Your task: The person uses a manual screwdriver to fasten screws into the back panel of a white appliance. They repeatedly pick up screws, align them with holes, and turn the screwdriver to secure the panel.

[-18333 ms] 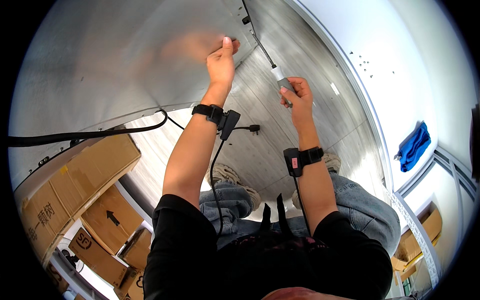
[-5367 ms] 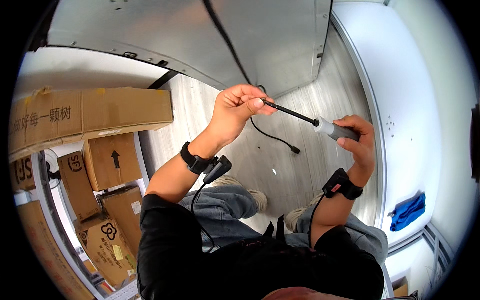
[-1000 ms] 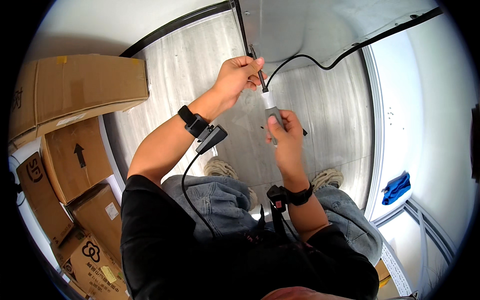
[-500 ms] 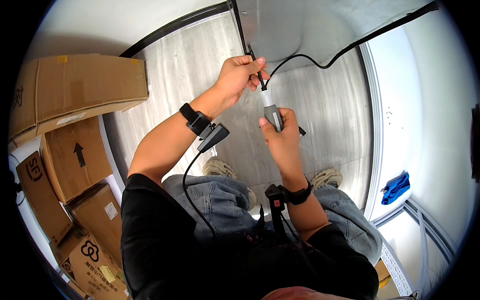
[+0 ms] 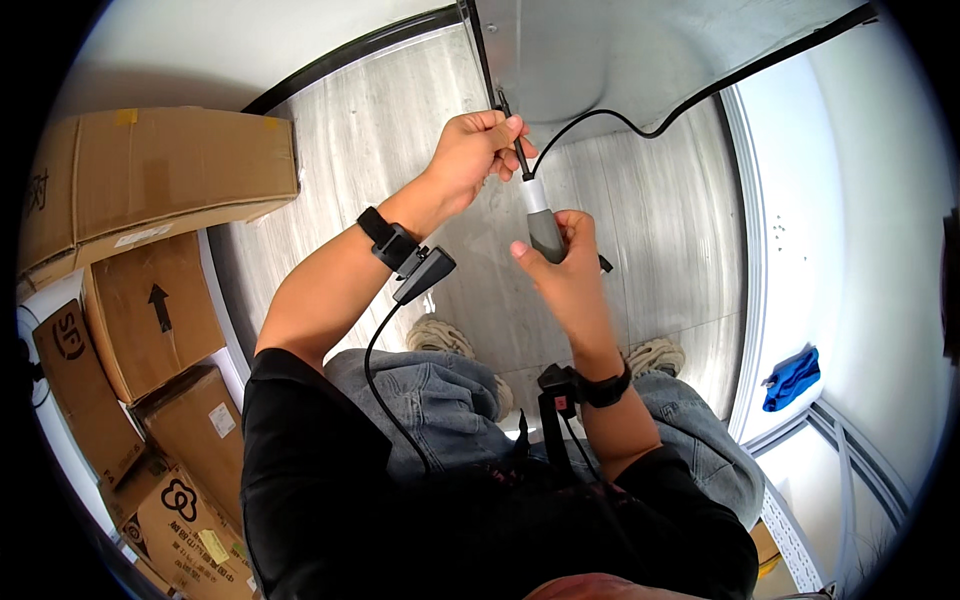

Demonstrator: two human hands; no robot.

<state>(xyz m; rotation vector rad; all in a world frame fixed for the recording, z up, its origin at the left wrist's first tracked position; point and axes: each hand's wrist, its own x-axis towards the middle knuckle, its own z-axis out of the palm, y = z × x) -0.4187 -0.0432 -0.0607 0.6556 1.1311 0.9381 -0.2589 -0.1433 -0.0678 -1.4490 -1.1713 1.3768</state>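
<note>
In the middle of the view is a long tool that looks like a screwdriver, with a grey handle [image 5: 544,236], a white collar [image 5: 535,196] and a thin black shaft [image 5: 519,155]. My left hand [image 5: 478,150] pinches the shaft between thumb and fingers, close to the lower corner of a shiny metal panel [image 5: 600,60]. Around the grey handle curl the fingers of my right hand [image 5: 572,262], its thumb lifted on the left side. The shaft's upper end meets the panel's black edge; the exact contact is too small to see. A black cable [image 5: 625,122] bends down toward the collar.
Brown cardboard boxes [image 5: 185,165] are stacked along the left side. Wood-look floor [image 5: 330,140] lies beneath my hands, my shoes on it. A blue cloth [image 5: 791,379] is at the right, by a white wall and a metal frame [image 5: 845,450].
My right hand has turned on the handle, and its thumb has shifted a little to the left, off the handle's front. The left hand has hardly moved.
</note>
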